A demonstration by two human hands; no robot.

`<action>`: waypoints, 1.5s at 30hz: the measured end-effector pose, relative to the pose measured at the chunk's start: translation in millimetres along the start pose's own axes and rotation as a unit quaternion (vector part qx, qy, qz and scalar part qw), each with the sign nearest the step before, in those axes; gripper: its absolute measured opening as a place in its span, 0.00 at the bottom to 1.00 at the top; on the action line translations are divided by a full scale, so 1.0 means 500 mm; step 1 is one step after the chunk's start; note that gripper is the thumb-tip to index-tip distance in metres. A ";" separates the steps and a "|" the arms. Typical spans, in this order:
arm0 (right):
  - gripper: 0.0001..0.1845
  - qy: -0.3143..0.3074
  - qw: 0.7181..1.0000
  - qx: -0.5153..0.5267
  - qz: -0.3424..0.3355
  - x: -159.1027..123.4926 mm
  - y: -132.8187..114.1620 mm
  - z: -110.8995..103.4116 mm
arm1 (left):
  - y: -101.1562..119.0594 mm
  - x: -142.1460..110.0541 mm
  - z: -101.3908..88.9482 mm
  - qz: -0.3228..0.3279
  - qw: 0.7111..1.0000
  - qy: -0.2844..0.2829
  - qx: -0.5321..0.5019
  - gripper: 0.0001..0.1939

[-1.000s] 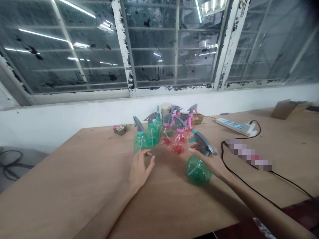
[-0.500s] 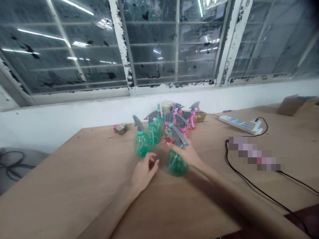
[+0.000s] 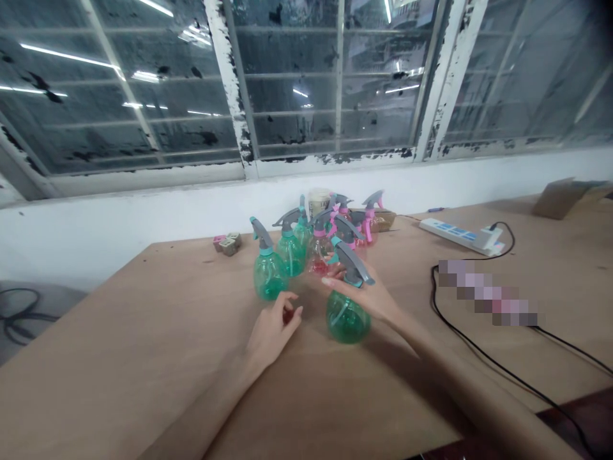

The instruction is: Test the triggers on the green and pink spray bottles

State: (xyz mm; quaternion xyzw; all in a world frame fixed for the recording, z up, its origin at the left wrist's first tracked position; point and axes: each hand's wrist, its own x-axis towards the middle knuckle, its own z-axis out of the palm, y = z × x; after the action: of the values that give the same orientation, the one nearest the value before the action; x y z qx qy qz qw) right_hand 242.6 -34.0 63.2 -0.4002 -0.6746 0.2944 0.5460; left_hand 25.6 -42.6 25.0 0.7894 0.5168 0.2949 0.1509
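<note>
spray bottle (image 3: 348, 319): held at the neck, appears light and smooth

location: the green see-through bottle is right of the middle of the table (image 3: 119, 332), on the person's side of a group of bottles (image 3: 292, 253). whether its base touches the table cannot be told.

right hand (image 3: 376, 299): thumb and fingers are clamped around the neck, just under the grey sprayer head (image 3: 353, 262). the thumb lies across the near side; the other fingers are partly hidden.

left hand (image 3: 274, 327): no object visible in it. fingers are bent, with the tips of thumb and forefinger apart, near the front green bottle (image 3: 269, 279) but not gripping it.

handling, by judgement: the bottle appears to be thin plastic, light in weight. darker green toward the base may be a little liquid; unconfirmed. the round body looks smooth, likely slippery under a loose touch, and may give slightly if squeezed hard. the sprayer head looks stiffer, though its trigger (image 3: 332, 258) could be pressed by accident. the narrow neck is the soundest place to take hold, fingers clear of the trigger; a palm against the round body would serve as second support. breakage seems unlikely; knocking a neighbouring bottle is the likelier fault.
</note>
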 end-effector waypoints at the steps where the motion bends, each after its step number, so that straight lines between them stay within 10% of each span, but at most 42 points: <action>1: 0.19 -0.006 1.000 -0.002 0.001 -0.001 -0.003 -0.003 | 0.001 0.000 -0.001 -0.001 1.000 0.000 0.000 0.10; 23: 0.24 0.029 0.999 -0.003 -0.033 -0.001 -0.001 -0.014 | 0.002 0.001 -0.003 0.008 1.000 0.001 0.013 0.09; 35: 0.06 0.035 0.997 -0.049 -0.042 0.003 -0.037 -0.017 | 0.006 0.001 -0.006 0.001 1.000 -0.008 0.018 0.09; 45: 0.16 0.051 0.996 -0.031 -0.062 0.003 -0.004 -0.013 | 0.006 0.001 -0.004 -0.007 1.000 -0.008 0.016 0.10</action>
State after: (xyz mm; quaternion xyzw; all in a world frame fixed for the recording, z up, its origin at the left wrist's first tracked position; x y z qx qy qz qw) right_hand 248.5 -34.0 67.0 -0.3888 -0.6780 0.2188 0.5842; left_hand 26.6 -43.7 28.3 0.7905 0.5256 0.2796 0.1441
